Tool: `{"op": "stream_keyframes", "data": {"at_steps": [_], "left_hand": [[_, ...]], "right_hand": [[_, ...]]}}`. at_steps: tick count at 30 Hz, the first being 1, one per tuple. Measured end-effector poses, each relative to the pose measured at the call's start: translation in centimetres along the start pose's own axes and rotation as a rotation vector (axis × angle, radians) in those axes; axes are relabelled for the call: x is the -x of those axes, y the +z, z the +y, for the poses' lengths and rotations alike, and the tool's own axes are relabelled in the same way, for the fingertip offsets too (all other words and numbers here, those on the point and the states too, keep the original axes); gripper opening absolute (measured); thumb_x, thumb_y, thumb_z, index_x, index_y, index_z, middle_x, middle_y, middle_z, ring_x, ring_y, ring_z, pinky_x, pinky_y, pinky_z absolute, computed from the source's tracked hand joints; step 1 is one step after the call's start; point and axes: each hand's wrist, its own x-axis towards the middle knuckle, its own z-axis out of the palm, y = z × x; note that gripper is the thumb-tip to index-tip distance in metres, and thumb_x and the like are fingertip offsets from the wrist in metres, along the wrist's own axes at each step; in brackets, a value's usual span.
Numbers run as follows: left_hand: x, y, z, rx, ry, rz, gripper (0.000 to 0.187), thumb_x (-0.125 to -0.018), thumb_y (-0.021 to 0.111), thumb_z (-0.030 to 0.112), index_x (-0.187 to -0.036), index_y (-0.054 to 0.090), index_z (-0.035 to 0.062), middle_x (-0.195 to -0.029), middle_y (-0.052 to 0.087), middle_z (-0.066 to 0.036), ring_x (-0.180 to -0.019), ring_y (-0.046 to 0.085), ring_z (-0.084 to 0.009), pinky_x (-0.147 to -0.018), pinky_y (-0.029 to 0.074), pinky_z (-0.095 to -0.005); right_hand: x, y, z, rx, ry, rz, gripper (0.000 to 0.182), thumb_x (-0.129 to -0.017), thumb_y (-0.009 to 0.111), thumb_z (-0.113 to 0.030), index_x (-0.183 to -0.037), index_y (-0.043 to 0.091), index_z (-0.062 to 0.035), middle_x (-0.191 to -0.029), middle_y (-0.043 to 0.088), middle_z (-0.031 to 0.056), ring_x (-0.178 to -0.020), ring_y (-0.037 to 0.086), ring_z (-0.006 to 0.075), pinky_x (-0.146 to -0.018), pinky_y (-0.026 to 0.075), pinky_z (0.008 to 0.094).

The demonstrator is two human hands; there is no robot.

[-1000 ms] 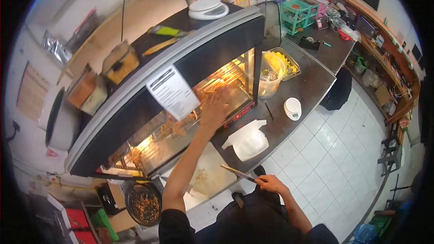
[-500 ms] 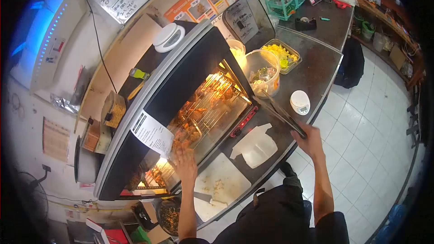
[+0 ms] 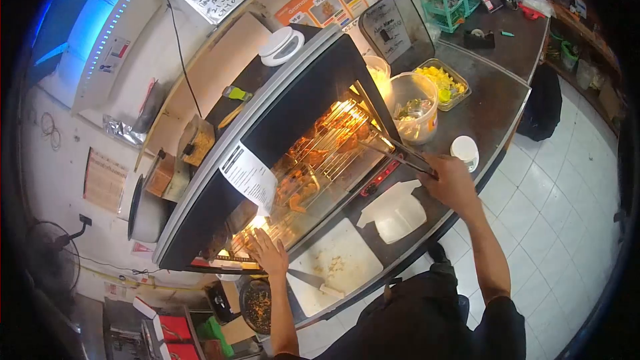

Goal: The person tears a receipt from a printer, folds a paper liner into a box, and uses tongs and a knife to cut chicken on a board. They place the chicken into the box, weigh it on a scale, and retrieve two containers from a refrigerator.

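Right hand (image 3: 452, 183) grips tongs (image 3: 400, 153) reaching into the warmer (image 3: 293, 113); left hand (image 3: 267, 253), fingers spread, rests on its glass. Hot racks could burn.

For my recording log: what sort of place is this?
Probably a small fried-food stall: a heated display case holding fried pieces, menu posters on the wall, tongs in the right hand.

A food stall: heated display case (image 3: 293, 133) of fried chicken (image 3: 313, 153), menu posters (image 3: 320, 0).

The tongs' (image 3: 393, 150) tips are lost in the warmer's (image 3: 293, 127) glare.
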Motion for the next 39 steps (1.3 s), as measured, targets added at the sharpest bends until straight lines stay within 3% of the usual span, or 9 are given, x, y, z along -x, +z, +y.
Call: {"op": "stream_keyframes", "data": {"at_steps": [10, 15, 19, 23, 26, 30, 35, 37, 39], "left_hand": [[0.3, 1.6, -0.5, 0.069, 0.005, 0.054, 0.070, -0.098, 0.035, 0.041, -0.149, 0.015, -0.0021, -0.158, 0.012, -0.018, -0.145, 0.003, -0.0395, -0.113, -0.002, -0.0614], [1.6, 2.4, -1.9, 0.322, -0.045, 0.026, 0.075, -0.096, 0.044, 0.041, -0.150, 0.014, -0.0020, -0.157, 0.007, -0.022, -0.145, 0.002, -0.0416, -0.113, 0.000, -0.0601], [2.1, 1.9, -2.8, 0.485, -0.097, 0.108, 0.079, -0.095, 0.046, 0.041, -0.150, 0.009, -0.0028, -0.156, 0.004, -0.028, -0.144, 0.003, -0.0433, -0.114, 0.003, -0.0579], [0.9, 2.9, -3.3, 0.369, -0.062, 0.140, 0.083, -0.094, 0.048, 0.044, -0.149, 0.010, -0.0040, -0.153, 0.002, -0.033, -0.142, 0.002, -0.0487, -0.114, 0.004, -0.0583], [-0.4, 6.7, -2.2, 0.377, -0.123, 0.234, 0.080, -0.092, 0.049, 0.047, -0.147, 0.021, -0.0045, -0.150, 0.010, -0.037, -0.139, 0.002, -0.0564, -0.112, 0.001, -0.0629], [-0.4, 3.6, -1.4, 0.448, -0.026, 0.259, 0.075, -0.093, 0.049, 0.042, -0.148, 0.023, -0.0006, -0.153, 0.018, -0.028, -0.140, 0.011, -0.0523, -0.114, 0.008, -0.0583], [4.4, 4.0, -2.6, 0.554, -0.025, 0.145, 0.075, -0.093, 0.051, 0.038, -0.149, 0.018, 0.0000, -0.154, 0.018, -0.024, -0.141, 0.015, -0.0461, -0.114, 0.012, -0.0563], [10.2, 6.3, -1.9, 0.942, -0.179, 0.144, 0.063, -0.091, 0.053, 0.037, -0.140, 0.040, -0.0015, -0.140, 0.042, -0.028, -0.131, 0.040, -0.0418, -0.108, 0.030, -0.0515], [17.3, 6.0, -0.7, 1.161, -0.507, -0.345, 0.044, -0.091, 0.055, 0.035, -0.114, 0.063, -0.0014, -0.109, 0.064, -0.025, -0.106, 0.061, -0.0395, -0.091, 0.046, -0.0451]], "right_hand": [[-9.6, 16.9, -2.7, -0.096, -0.092, -0.037, 0.030, -0.082, 0.065, -0.032, -0.084, 0.070, -0.0020, -0.075, 0.066, 0.0218, -0.077, 0.065, 0.0393, -0.080, 0.049, 0.0476], [-7.7, 17.3, -1.6, -0.329, -0.271, 0.208, 0.022, -0.083, 0.066, -0.026, -0.083, 0.072, -0.0051, -0.067, 0.065, 0.0173, -0.062, 0.064, 0.0276, -0.060, 0.048, 0.0383], [-0.2, 11.4, -0.6, -0.766, 0.216, -0.158, 0.024, -0.091, 0.064, -0.021, -0.085, 0.071, 0.0002, -0.055, 0.054, 0.0009, -0.047, 0.047, 0.0063, -0.042, 0.035, 0.0261], [7.3, 7.5, 0.7, -0.832, 0.458, -0.383, 0.021, -0.093, 0.063, -0.018, -0.084, 0.071, -0.0002, -0.056, 0.052, -0.0025, -0.045, 0.040, 0.0020, -0.038, 0.027, 0.0200], [11.8, 8.7, 1.0, -0.701, 0.577, -0.577, 0.020, -0.092, 0.063, -0.018, -0.083, 0.071, -0.0012, -0.056, 0.052, -0.0032, -0.045, 0.040, 0.0014, -0.038, 0.026, 0.0202], [16.0, 18.7, 1.7, -0.379, 0.215, -0.788, 0.028, -0.089, 0.064, -0.026, -0.078, 0.071, -0.0016, -0.055, 0.058, 0.0005, -0.047, 0.048, 0.0062, -0.043, 0.036, 0.0263], [20.4, 28.6, -2.6, -0.231, 0.440, -0.956, 0.038, -0.088, 0.064, -0.036, -0.078, 0.068, 0.0005, -0.055, 0.058, 0.0031, -0.048, 0.054, 0.0104, -0.046, 0.042, 0.0293], [21.9, 29.5, -3.0, -0.241, 0.564, -1.049, 0.041, -0.090, 0.061, -0.037, -0.084, 0.068, 0.0026, -0.060, 0.060, 0.0065, -0.049, 0.054, 0.0129, -0.047, 0.043, 0.0307], [23.3, 27.0, -3.0, -0.148, 0.440, -1.086, 0.043, -0.092, 0.058, -0.039, -0.083, 0.067, 0.0019, -0.060, 0.060, 0.0055, -0.048, 0.055, 0.0125, -0.046, 0.043, 0.0300]]}}
